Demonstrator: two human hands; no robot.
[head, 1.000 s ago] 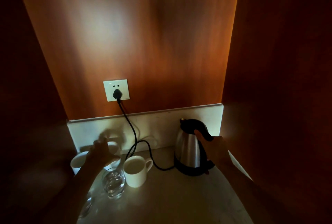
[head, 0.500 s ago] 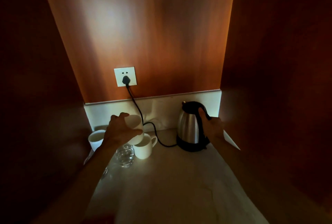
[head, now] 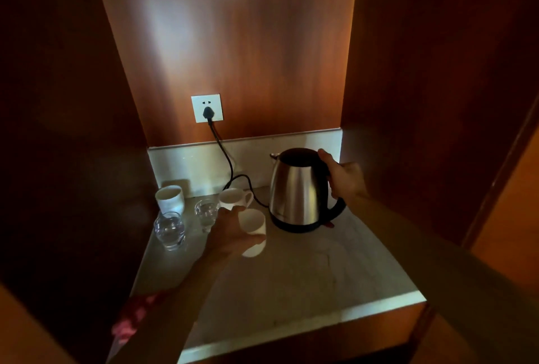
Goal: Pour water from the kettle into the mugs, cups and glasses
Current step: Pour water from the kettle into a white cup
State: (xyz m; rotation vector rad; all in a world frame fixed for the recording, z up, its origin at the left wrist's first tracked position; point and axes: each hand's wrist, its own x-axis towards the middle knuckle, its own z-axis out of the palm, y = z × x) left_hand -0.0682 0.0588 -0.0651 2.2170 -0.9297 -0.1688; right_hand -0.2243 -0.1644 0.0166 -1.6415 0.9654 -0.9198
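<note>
While the right hand (head: pixel 345 178) grips the black handle of the steel kettle (head: pixel 297 188) (on its base, at 3 o'clock of the cups), the left hand (head: pixel 230 232) curls round a white cup (head: pixel 253 231), which juts out at the hand's 3 o'clock. At the cup's 11 o'clock stands a white mug (head: pixel 233 199).

Head view, down over counter (head: pixel 291 290)

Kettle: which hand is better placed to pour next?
Right. The right hand already grips the kettle by its handle, while the left hand holds a white cup beside it.
</note>
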